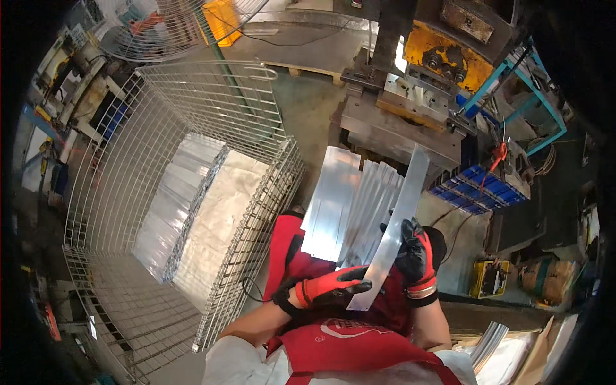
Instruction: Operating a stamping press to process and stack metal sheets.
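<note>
Both my hands wear red and black gloves. My left hand (330, 287) grips the near end of a long, flat, shiny metal strip (396, 224). My right hand (416, 251) holds the same strip a little higher along its right edge. The strip runs up and away toward the bed of a press machine (398, 122). Under it, a pile of several similar metal strips (350, 205) rests across my lap on a red apron.
A wire mesh cage (212, 115) stands to my left, holding stacked metal strips (176, 199) beside a pale sheet. A fan guard (160, 29) is behind it. Blue bins (478, 186) sit right of the machine. More strips (491, 343) lie at lower right.
</note>
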`<action>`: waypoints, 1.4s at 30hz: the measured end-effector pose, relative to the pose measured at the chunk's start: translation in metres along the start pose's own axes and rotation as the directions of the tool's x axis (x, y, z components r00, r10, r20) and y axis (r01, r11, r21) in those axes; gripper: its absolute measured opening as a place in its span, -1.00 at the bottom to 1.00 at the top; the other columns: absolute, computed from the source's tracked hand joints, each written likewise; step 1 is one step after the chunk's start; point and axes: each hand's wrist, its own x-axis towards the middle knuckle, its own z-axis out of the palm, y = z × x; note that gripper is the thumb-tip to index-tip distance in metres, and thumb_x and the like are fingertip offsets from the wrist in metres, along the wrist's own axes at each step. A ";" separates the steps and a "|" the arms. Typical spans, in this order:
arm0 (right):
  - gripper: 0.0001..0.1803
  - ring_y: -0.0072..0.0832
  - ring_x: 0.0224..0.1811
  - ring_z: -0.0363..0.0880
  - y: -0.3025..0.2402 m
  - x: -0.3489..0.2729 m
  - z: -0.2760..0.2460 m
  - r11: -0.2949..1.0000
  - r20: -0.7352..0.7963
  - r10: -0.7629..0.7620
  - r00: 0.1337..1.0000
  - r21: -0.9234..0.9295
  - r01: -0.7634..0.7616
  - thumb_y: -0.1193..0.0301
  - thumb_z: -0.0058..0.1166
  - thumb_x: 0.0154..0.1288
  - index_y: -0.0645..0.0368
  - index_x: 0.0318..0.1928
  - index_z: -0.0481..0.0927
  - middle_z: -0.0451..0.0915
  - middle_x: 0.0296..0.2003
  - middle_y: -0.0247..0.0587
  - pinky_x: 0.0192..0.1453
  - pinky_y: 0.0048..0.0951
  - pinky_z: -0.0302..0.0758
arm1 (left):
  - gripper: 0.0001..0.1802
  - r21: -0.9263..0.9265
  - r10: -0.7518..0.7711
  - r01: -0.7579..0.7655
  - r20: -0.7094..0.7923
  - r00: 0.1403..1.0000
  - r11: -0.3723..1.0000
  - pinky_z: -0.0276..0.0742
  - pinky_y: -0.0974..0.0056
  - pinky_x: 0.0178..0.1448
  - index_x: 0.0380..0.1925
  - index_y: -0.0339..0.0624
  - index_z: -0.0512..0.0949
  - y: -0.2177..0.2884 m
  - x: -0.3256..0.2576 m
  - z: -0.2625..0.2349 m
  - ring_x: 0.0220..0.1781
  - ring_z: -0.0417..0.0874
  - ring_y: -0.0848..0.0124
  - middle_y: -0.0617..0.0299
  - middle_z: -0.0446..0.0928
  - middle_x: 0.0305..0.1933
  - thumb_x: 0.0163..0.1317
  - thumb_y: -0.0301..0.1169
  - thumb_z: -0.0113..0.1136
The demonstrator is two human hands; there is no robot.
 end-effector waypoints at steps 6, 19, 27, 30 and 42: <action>-0.61 -0.36 -0.11 0.48 -0.001 0.002 0.018 0.966 0.269 0.245 0.932 0.019 -0.259 0.32 -0.18 0.33 0.26 0.10 0.32 0.45 -0.04 -0.17 -0.02 -0.38 0.42 | -0.40 -0.127 0.118 -0.117 0.002 0.993 0.985 0.28 0.29 0.14 0.16 -0.23 0.15 -0.047 -0.005 -0.015 0.08 0.36 0.45 0.21 0.34 0.06 0.16 -0.31 0.10; -0.57 -0.40 -0.22 0.54 0.005 -0.013 -0.048 0.914 0.062 -0.041 0.997 -0.400 0.062 0.24 -0.20 0.33 0.35 0.02 0.37 0.54 -0.25 -0.07 -0.09 -0.39 0.45 | -0.19 0.735 0.511 0.665 -0.625 0.590 0.131 0.44 0.08 -0.41 -0.36 -0.32 0.29 -0.022 0.007 -0.075 -0.45 0.56 0.05 -0.10 0.50 -0.51 -0.24 0.28 0.18; -0.69 -0.54 -0.31 0.54 -0.008 -0.016 -0.070 0.404 0.123 -0.298 0.947 -0.882 0.242 0.37 -0.09 0.26 0.26 -0.04 0.45 0.55 -0.31 -0.21 -0.19 -0.55 0.44 | -0.21 0.705 0.537 0.706 -0.575 0.617 -0.056 0.44 0.09 -0.43 -0.30 -0.30 0.29 -0.031 0.026 -0.093 -0.47 0.56 0.09 -0.03 0.51 -0.48 -0.16 0.28 0.09; -0.53 -0.33 -0.39 0.56 -0.006 -0.003 -0.065 0.421 -0.201 -0.267 0.943 -0.904 -0.074 0.22 0.07 0.11 0.24 -0.02 0.41 0.57 -0.32 -0.10 -0.31 -0.41 0.47 | -0.31 0.787 0.492 0.616 -0.544 0.680 0.018 0.42 0.07 -0.43 -0.30 -0.23 0.30 -0.021 0.032 -0.065 -0.45 0.56 0.09 -0.01 0.50 -0.46 -0.09 0.21 0.09; -0.02 -0.11 0.18 0.25 0.047 0.140 -0.202 -0.109 -0.105 -0.168 0.980 -0.986 -0.124 0.12 0.38 -0.30 0.39 0.12 0.22 0.26 0.11 0.24 0.24 -0.25 0.20 | -0.31 0.947 0.568 0.254 -0.100 0.817 -0.198 0.42 0.10 -0.42 -0.12 -0.39 0.34 -0.111 0.062 -0.030 -0.36 0.54 0.13 0.04 0.48 -0.38 -0.29 -0.16 0.17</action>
